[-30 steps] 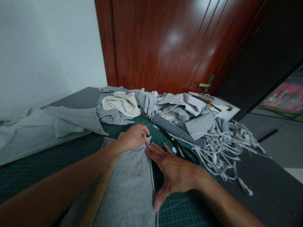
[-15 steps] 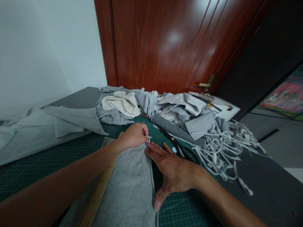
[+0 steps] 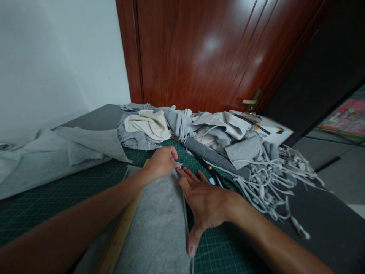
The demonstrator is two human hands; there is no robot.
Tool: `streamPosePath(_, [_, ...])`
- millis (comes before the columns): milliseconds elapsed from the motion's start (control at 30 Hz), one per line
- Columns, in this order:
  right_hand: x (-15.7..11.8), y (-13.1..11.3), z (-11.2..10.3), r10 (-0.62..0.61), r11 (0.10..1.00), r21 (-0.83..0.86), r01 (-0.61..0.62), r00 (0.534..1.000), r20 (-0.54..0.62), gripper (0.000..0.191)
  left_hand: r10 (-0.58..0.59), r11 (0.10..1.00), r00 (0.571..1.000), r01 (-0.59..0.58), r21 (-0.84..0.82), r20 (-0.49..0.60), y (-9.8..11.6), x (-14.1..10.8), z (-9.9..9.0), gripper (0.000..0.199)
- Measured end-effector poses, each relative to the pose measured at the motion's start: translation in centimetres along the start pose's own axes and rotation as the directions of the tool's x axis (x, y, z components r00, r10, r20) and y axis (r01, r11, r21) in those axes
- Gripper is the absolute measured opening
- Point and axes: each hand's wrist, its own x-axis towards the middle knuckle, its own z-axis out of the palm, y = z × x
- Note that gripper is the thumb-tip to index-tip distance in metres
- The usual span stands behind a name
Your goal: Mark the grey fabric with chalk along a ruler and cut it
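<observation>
A strip of grey fabric [image 3: 159, 224] lies lengthwise in front of me on a green cutting mat [image 3: 216, 247]. My left hand [image 3: 163, 161] is closed at its far end, pinching the corner of the fabric between thumb and fingers. Along the right edge rests my right hand [image 3: 207, 201], fingers spread and thumb stretched toward me, its fingertips close to the pinched corner. A wooden ruler [image 3: 121, 236] lies on the fabric's left side, partly under my left forearm. Black-handled scissors [image 3: 213, 173] sit just beyond my right hand, partly hidden by it.
Grey cloth [image 3: 68, 156] spreads over the mat at left. At the back are crumpled fabric pieces [image 3: 148, 123], a dark grey fabric roll [image 3: 213, 156] and a clipboard [image 3: 273, 131]. Tangled fabric strips [image 3: 268, 190] lie at right. A wooden door [image 3: 199, 57] stands behind the table.
The view has shifted slightly, so the things at the back sit a little further right. Both hands keep nearly the same places on the grey fabric.
</observation>
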Motion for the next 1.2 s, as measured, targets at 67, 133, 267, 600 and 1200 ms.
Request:
streamPosePath(67, [0.2,-0.2,0.0,0.015,1.0,-0.009,-0.015,1.0,0.007,0.182,0.009,1.0,1.0,-0.009,0.014,-0.021,-0.2,-0.1,0.1,0.025])
streamPosePath(133, [0.2,-0.3,0.1,0.021,1.0,-0.011,-0.021,1.0,0.002,0.186,0.02,0.999,0.999,-0.019,0.029,-0.037,-0.3,-0.3,0.2,0.025])
streamPosePath(267, [0.2,-0.4,0.1,0.017,1.0,-0.002,-0.017,1.0,-0.026,0.188,0.04,0.998,0.997,-0.036,0.061,-0.061,-0.1,-0.9,0.3,0.025])
streamPosePath(600, [0.2,-0.9,-0.2,0.1,0.994,-0.049,-0.1,0.995,0.003,0.185,0.084,0.992,0.995,-0.078,0.099,-0.06,0.2,-1.4,0.3,0.021])
streamPosePath(1200, [0.7,-1.0,-0.5,0.129,0.991,-0.046,-0.127,0.991,0.043,0.192,0.122,0.99,0.99,-0.116,0.082,-0.071,-0.3,-1.1,0.5,0.017])
